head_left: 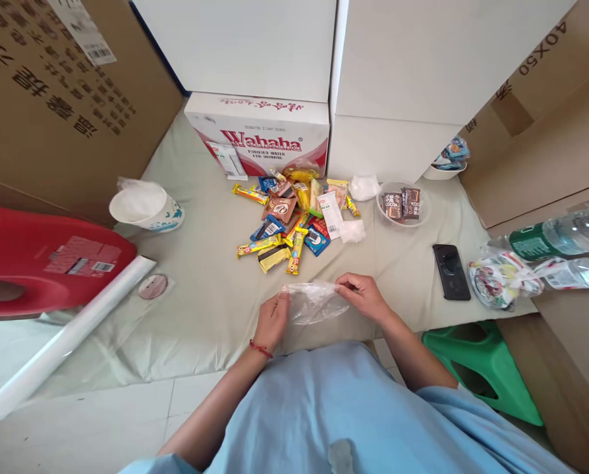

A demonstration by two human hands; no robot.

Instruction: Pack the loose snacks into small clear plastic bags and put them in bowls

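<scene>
A clear plastic bag (317, 306) is stretched between my two hands, low over the front edge of the covered table. My left hand (273, 320), with a red string bracelet at the wrist, pinches its left end. Thumb and fingers of my right hand (365, 296) close on the upper right corner. Just beyond the bag lies a loose pile of wrapped snacks (280, 209) in yellow, blue, brown and red packets. Two crumpled white plastic bundles, one a white bundle (352, 231), lie at the pile's right side.
A Wahaha carton (259, 135) stands behind the pile. To the right are a clear bowl (427, 214) of cocoa packets, a black phone (451, 272) and plastic bottles (556, 237). Leftward are a paper tub (149, 207), a white roll (72, 336) and a red jug (52, 257).
</scene>
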